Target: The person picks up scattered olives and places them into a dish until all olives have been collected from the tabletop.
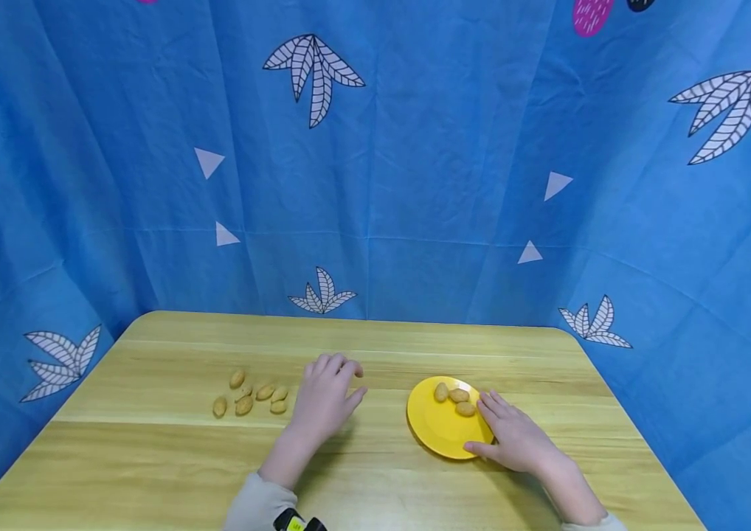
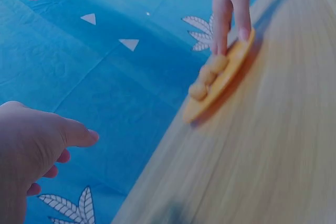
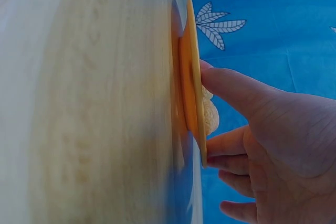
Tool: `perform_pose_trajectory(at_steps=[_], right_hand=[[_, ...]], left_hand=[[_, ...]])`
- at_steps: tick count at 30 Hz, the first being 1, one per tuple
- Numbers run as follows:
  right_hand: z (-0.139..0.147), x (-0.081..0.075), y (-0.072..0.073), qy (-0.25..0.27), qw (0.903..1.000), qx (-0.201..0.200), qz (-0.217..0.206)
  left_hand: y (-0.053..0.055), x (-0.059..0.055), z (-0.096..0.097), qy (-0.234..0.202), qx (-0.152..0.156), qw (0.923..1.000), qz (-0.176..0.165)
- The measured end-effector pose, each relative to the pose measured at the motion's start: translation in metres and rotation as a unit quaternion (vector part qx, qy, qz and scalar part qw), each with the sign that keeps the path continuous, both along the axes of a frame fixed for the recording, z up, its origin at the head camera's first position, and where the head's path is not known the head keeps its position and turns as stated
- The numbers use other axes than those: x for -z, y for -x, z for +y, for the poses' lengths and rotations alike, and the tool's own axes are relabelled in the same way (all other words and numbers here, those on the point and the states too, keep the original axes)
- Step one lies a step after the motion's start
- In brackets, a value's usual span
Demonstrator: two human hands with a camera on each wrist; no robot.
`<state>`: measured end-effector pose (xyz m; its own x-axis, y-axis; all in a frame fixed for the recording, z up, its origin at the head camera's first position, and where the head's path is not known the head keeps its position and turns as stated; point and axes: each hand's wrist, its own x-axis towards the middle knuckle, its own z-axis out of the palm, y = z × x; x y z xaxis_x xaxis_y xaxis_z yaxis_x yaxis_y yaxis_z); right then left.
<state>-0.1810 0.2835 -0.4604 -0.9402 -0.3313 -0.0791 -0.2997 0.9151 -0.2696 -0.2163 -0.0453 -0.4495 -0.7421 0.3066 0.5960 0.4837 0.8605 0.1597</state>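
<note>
A round yellow plate (image 1: 435, 436) lies on the table with several peanuts in the shell (image 1: 459, 396) near its far side. My right hand (image 1: 515, 441) touches the plate's right rim with extended fingers and thumb. In the right wrist view, that thumb and the fingertips (image 3: 218, 145) meet the rim of the plate (image 3: 190, 82). My left hand (image 1: 324, 398) hovers over the table left of the plate, fingers loosely bent around nothing. More peanuts (image 1: 244, 405) lie loose to its left. The left wrist view shows the left hand (image 2: 39, 137) apart from the plate (image 2: 226, 85).
The wooden table (image 1: 150, 472) has a far edge with rounded corners. Behind it and at both sides hangs a blue patterned cloth (image 1: 415, 184). A dark band with a yellow-green patch (image 1: 296, 523) sits at the left sleeve (image 1: 259, 505).
</note>
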Motion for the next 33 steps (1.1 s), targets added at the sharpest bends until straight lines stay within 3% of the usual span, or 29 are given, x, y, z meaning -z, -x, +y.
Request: perform_pose_trajectory(at_steps=[17,26,33], right_hand=[[0.001,0.0,-0.001,0.0,1.0,0.001,0.002],[0.001,-0.001,0.001,0.0,1.0,-0.001,-0.004],[0.001,0.0,0.005,0.003,1.0,0.003,-0.007]], left_hand=[[-0.005,0.009,-0.064,0.051,-0.006,0.9969,0.06],[-0.01,0.014,-0.093,0.06,-0.038,0.9975,0.003],[-0.009,0.014,-0.108,0.064,-0.033,0.997,-0.028]])
